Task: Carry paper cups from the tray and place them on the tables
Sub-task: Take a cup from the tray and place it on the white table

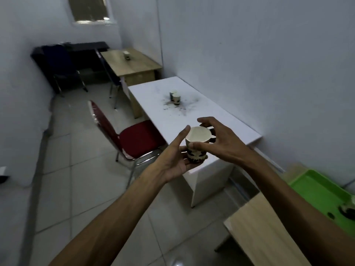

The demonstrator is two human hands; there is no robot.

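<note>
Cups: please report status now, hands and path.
Left hand and right hand hold cups. White table ahead, two cups there. Red chair left of it, path open.

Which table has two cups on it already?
The white table, nearest the hands: two cups stand together mid-top. The far wooden table has one.
</note>
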